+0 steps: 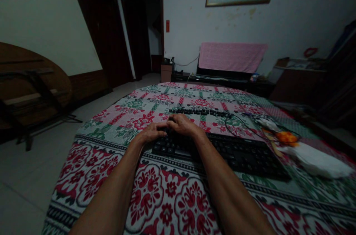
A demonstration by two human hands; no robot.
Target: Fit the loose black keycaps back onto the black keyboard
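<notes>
A black computer keyboard [244, 155] lies on the patterned cloth in front of me, partly covered by my right forearm. At its far left corner, my left hand [148, 133] grips the edge, thumb and forefinger on either side of a dark part. My right hand [180, 124] is closed above the same corner, meeting the left fingertips. Its curled fingers hide whatever small thing may be in them. Just beyond the hands runs a line of small black keycaps [201, 111], apart from the keyboard.
The patterned cloth [167, 190] covers the table. A black cable [246, 125] loops behind the keyboard. To the right lie an orange item [286, 138] and a crumpled white plastic bag [319, 161]. A folded round tabletop [33, 72] leans at the left wall.
</notes>
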